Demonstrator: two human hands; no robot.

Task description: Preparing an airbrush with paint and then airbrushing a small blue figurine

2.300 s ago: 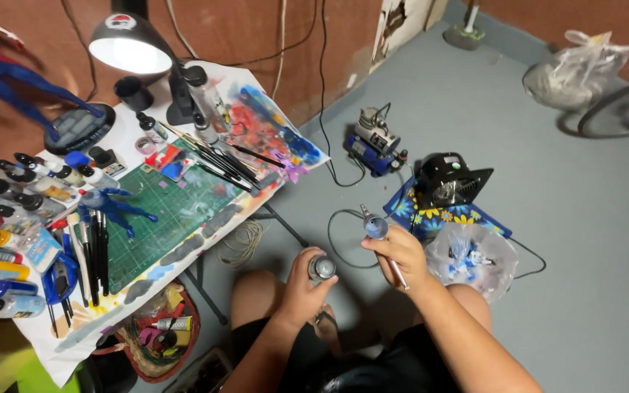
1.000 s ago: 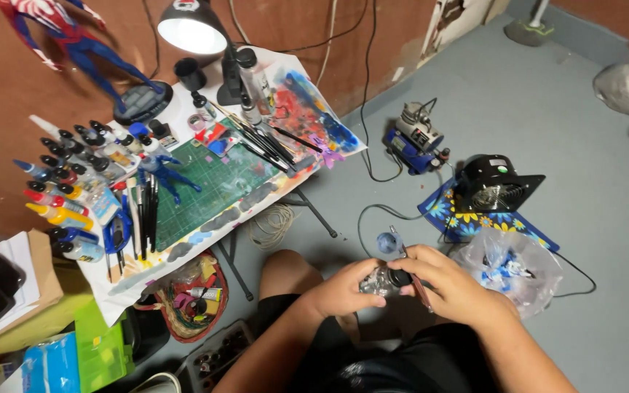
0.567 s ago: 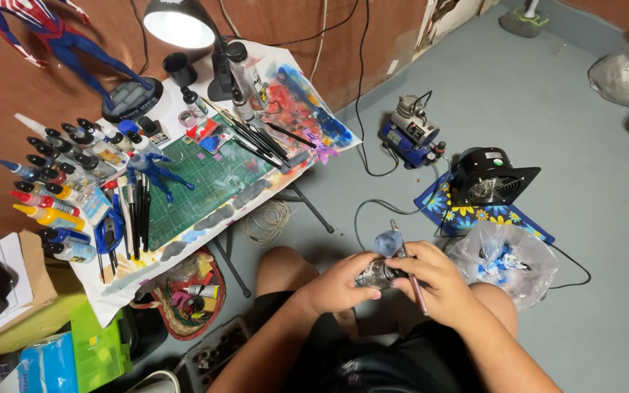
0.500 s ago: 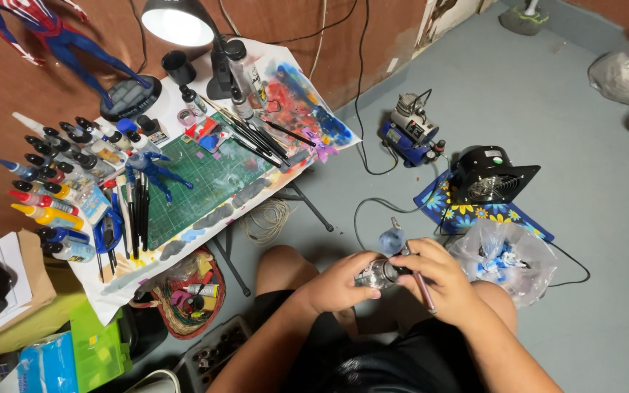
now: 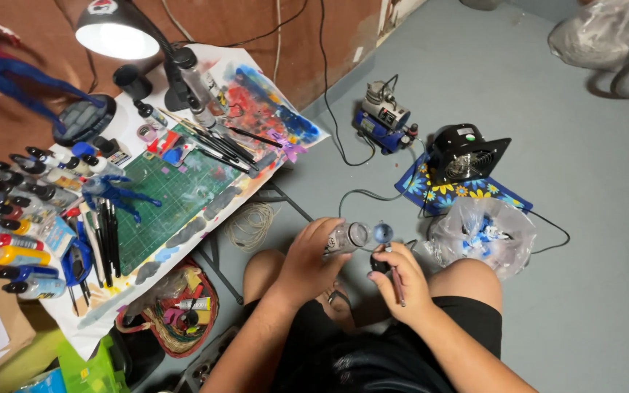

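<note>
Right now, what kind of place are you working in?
Probably a home hobby corner for painting models: a green cutting mat on a paint-smeared table, rows of dropper paint bottles, and a small air compressor on the floor.

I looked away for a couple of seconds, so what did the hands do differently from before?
The left hand swapped its grip: earlier it held a small round piece low by the knee, now it holds a clear bottle raised to the airbrush. The right hand moved in close beside it, keeping the airbrush and a thin brush. The table looks unchanged.
</note>
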